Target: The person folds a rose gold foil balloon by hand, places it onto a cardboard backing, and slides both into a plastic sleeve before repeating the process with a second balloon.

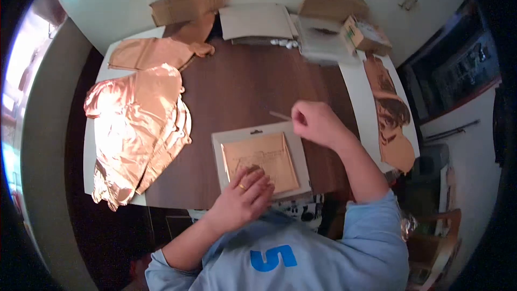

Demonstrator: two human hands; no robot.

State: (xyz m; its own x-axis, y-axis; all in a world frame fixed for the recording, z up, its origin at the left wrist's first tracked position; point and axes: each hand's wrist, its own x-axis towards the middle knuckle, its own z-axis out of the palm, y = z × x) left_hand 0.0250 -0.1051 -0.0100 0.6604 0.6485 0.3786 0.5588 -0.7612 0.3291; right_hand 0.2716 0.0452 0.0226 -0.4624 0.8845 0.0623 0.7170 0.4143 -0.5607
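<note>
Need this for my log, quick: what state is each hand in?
Left hand: fingers bent over the gold-coloured packet; whether they grip can't be told.
Right hand: closed, apparently pinching a thin, blurred strip.

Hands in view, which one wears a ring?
The left hand, over the foil packet: a ring shows there, and none on the right hand.

The packet (261, 153) lies on the table (258, 86), with the left hand (245, 196) over its near part and the right hand (320, 124) by its far right corner, a strip (280, 115) in its fingers. Well left of both hands lie foil sheets (142, 124); right of them, a foil piece (398, 148). Far ahead, plastic packaging (323, 46) sits between a board (256, 21) and a carton (371, 35).
</note>
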